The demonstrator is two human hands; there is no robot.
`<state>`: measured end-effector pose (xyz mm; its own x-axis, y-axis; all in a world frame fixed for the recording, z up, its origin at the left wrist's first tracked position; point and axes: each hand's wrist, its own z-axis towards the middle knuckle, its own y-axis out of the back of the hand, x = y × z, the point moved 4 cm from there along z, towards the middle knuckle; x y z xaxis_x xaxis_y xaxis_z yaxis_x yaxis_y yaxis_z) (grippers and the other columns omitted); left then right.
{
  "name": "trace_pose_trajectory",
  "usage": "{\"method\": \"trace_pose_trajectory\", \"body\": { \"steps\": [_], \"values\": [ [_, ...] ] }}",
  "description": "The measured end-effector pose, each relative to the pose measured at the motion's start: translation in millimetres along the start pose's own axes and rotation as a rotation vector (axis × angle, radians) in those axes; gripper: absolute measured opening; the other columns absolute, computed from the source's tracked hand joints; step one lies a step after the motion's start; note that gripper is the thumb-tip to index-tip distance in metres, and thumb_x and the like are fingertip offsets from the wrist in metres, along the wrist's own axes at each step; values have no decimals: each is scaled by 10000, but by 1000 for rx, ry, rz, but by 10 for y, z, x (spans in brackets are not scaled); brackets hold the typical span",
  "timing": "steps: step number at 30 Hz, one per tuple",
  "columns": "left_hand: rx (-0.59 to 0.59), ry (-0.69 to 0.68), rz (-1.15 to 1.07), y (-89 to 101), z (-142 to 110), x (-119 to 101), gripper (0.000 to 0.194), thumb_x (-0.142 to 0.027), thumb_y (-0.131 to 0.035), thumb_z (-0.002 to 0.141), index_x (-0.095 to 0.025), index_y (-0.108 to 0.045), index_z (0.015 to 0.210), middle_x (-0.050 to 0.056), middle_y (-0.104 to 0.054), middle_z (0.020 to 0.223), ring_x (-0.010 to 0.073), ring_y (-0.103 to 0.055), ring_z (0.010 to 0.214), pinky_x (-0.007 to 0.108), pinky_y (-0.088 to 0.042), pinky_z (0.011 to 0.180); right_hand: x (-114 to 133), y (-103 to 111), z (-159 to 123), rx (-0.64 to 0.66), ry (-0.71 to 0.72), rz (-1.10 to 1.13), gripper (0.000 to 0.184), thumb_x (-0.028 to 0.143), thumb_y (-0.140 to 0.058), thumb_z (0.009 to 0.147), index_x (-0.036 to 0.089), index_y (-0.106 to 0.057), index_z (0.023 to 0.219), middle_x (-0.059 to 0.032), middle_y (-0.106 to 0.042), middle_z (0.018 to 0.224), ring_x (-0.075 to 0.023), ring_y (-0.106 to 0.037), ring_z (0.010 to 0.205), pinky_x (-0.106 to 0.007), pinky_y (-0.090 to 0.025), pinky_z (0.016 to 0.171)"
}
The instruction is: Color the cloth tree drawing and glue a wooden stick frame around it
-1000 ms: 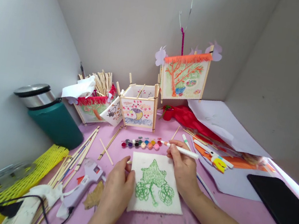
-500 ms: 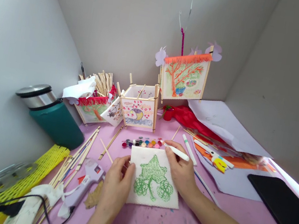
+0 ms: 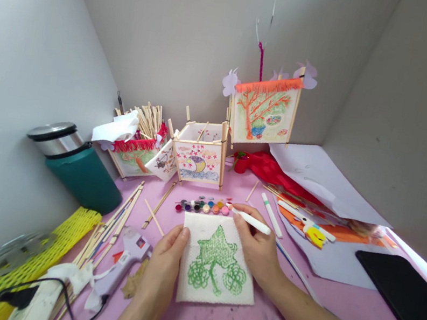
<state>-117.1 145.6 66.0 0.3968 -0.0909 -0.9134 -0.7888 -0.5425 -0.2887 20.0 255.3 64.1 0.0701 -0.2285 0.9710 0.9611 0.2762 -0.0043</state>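
White sheet (image 3: 220,267) with green drawing (image 3: 217,249), lower centre of frame, sits slightly lower than half a second ago, left hand's (image 3: 167,253) grip pinching its left edge, right hand's (image 3: 259,249) pinching marker (image 3: 254,222) off the sheet, no line being added.

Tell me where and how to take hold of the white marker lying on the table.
Probably best pinched across mid-barrel, from above: the white marker is slim and straight and lies flat, slanting away from the person. The lavender paper sits close on its right, and the right hand, holding a pen, is just nearer, so coming in low would likely be tighter.
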Motion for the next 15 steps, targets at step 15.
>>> {"method": "trace_pose_trajectory", "body": {
  "steps": [15],
  "values": [
    [-112,-16,-54,72,52,-30,350,-315,-633,724,-169,-583,1038,25,-698,801,170,-652,734,262,-482,661,62,33,6,-30,233,-203,239,279,-457,885,223,-583,1079,-51,-606,1078,-189,-557,984,-315,-426,855]
  ]
}}
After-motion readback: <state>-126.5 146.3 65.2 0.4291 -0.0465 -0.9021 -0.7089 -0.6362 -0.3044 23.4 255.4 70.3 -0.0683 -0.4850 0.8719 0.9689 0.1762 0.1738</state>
